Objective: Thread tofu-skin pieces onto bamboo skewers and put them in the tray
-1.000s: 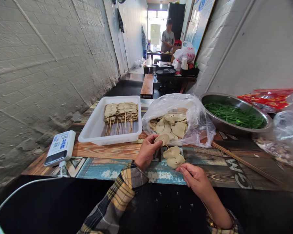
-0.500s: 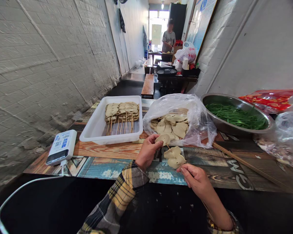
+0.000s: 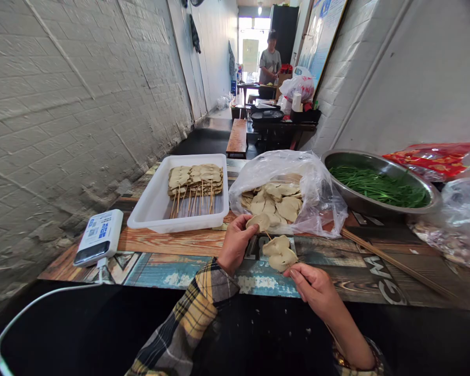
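Note:
My left hand (image 3: 235, 243) pinches a round beige tofu slice (image 3: 258, 221) just in front of the clear plastic bag (image 3: 317, 193) of more slices. My right hand (image 3: 311, 282) is closed on a thin bamboo skewer (image 3: 268, 238) that carries two slices (image 3: 280, 251); its bare tip points up-left at the slice in my left hand. Both hands hover over the painted wooden table (image 3: 172, 263).
A white tray (image 3: 151, 206) of finished skewers sits to the left, with a power bank (image 3: 97, 237) and cable beside it. A steel bowl (image 3: 347, 196) of green chives, red and clear bags (image 3: 434, 159) and loose skewers (image 3: 395, 263) lie right. A person (image 3: 269, 60) stands far back.
My left hand has shifted the slice slightly up and left; the right hand and skewer hold nearly still.

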`<state>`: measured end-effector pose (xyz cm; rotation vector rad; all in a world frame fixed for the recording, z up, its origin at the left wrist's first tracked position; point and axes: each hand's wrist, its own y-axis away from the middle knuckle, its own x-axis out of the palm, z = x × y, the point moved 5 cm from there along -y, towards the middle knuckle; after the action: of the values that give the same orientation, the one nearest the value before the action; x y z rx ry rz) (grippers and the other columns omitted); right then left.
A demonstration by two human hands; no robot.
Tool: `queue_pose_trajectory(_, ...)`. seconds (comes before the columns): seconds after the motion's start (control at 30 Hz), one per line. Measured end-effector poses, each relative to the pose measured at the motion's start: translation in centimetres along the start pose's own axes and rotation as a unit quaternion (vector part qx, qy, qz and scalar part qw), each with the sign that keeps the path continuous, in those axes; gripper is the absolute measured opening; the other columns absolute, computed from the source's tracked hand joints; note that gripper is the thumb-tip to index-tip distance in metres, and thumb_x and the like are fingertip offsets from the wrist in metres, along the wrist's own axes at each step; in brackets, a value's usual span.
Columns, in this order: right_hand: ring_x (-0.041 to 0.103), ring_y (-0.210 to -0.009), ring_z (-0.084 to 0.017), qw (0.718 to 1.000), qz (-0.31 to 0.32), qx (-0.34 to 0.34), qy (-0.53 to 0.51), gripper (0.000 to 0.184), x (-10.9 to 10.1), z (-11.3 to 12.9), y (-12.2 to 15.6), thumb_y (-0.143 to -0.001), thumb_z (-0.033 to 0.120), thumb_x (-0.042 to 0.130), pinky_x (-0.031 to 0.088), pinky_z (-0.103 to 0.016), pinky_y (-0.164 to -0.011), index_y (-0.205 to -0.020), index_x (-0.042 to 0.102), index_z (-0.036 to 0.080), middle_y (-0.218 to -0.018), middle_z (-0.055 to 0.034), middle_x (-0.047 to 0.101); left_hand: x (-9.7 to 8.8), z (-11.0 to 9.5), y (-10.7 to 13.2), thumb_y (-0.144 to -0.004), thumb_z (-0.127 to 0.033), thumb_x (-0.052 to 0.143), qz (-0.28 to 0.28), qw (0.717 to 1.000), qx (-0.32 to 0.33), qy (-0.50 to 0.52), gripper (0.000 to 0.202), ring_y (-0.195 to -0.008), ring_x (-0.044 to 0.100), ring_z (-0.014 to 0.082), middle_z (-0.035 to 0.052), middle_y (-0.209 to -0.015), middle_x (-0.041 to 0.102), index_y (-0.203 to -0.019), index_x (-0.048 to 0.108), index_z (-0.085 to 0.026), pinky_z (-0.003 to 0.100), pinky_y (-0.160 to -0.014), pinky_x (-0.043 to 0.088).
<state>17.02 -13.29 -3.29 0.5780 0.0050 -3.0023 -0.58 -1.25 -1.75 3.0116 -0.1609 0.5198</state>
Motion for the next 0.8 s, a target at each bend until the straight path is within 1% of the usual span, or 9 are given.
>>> queue_pose_trajectory(0.1,0.044,-0.041,-0.011,1.0,0.003,-0.002,0.005,0.044,0.0,-0.1,0.0,-0.095,0.048,0.044,0.035,-0.024,-0.048,-0.087,0.07,0.014,-0.044,0.0055,0.044,-0.2,-0.1,0.0,-0.063,-0.025,0.075,-0.013,1.0,0.013,-0.007,0.021,-0.058,0.047,0.0074,-0.0032,-0.071,0.061,-0.079,0.065,-0.016,0.019,-0.054,0.036)
queue_pose_trajectory(0.33,0.043,-0.041,-0.012,1.0,0.002,-0.003,-0.002,0.043,0.0,-0.2,-0.1,-0.095,0.049,0.044,0.035,-0.023,-0.047,-0.086,0.069,0.015,-0.044,0.0054,0.044,0.4,-0.4,0.3,-0.06,-0.025,0.077,0.001,1.0,-0.002,-0.012,0.023,-0.06,0.049,0.0088,-0.0026,-0.07,0.06,-0.077,0.065,-0.016,0.019,-0.057,0.037)
queue_pose_trajectory(0.6,0.043,-0.042,-0.012,1.0,0.0,-0.003,-0.002,0.042,0.0,-0.2,-0.2,-0.095,0.046,0.044,0.034,-0.024,-0.048,-0.086,0.069,0.014,-0.044,0.005,0.044,0.8,-1.0,0.5,-0.061,-0.023,0.075,0.006,0.999,0.023,-0.033,0.019,-0.067,0.053,0.0111,-0.0008,-0.074,0.063,-0.076,0.067,-0.016,0.021,-0.063,0.04)
queue_pose_trajectory(0.8,0.044,-0.042,-0.012,1.0,0.003,-0.005,0.004,0.042,0.0,-0.3,-0.2,-0.096,0.045,0.042,0.034,-0.024,-0.049,-0.087,0.068,0.014,-0.045,0.0051,0.044,0.8,-0.9,0.5,-0.061,-0.024,0.076,0.008,0.999,0.017,-0.042,0.02,-0.066,0.053,0.0112,-0.0013,-0.073,0.063,-0.077,0.067,-0.017,0.021,-0.061,0.04)
